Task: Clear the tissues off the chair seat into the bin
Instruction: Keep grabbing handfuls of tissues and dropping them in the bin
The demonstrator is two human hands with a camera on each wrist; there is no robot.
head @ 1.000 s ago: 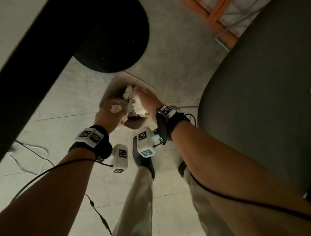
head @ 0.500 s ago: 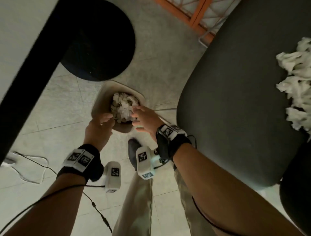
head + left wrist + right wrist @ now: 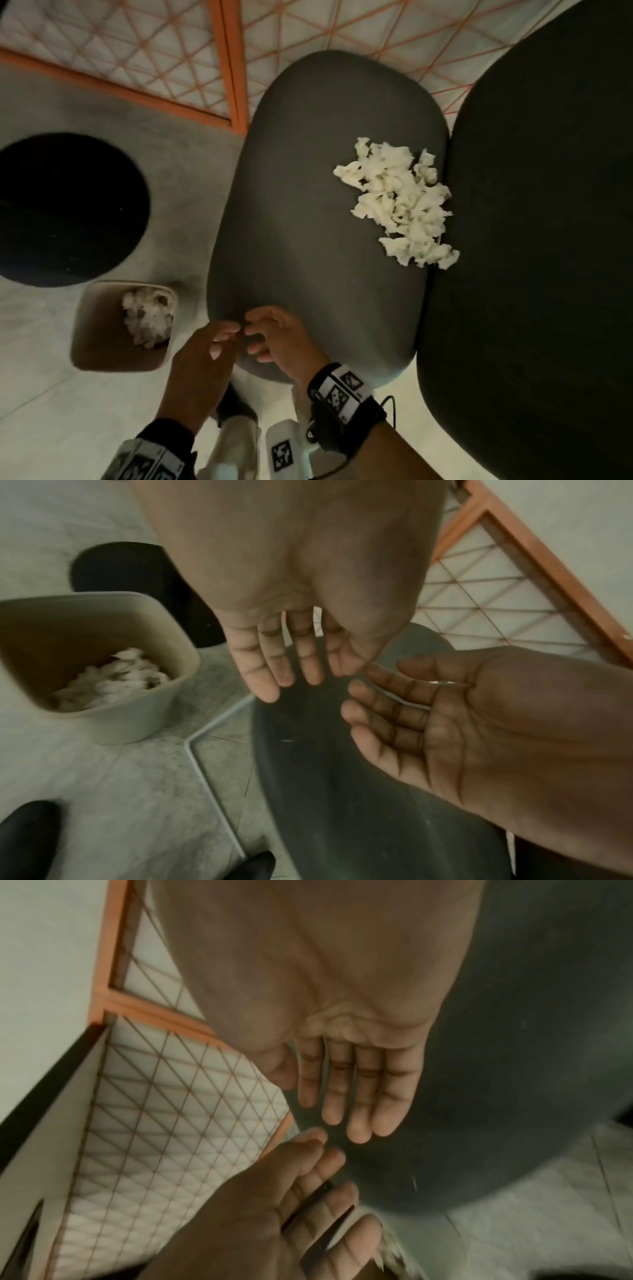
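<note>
A heap of crumpled white tissues (image 3: 400,202) lies on the dark grey chair seat (image 3: 308,212), close to the backrest. The beige bin (image 3: 99,342) stands on the floor left of the seat, with white tissues (image 3: 147,317) piled inside; the left wrist view shows the bin (image 3: 137,718) too. My left hand (image 3: 209,346) and right hand (image 3: 274,335) hover side by side over the seat's front edge. Both hold nothing. In the wrist views my left hand (image 3: 284,666) and right hand (image 3: 352,1096) show straight, spread fingers.
A black round base (image 3: 65,209) lies on the floor behind the bin. An orange-framed lattice panel (image 3: 226,61) stands beyond the chair. The dark backrest (image 3: 534,240) rises right of the seat. A thin white rod (image 3: 212,783) lies on the tiled floor.
Both hands dropped the tissues into the bin, then drew back from it and moved right to the seat's front edge. My view swung right onto the chair.
</note>
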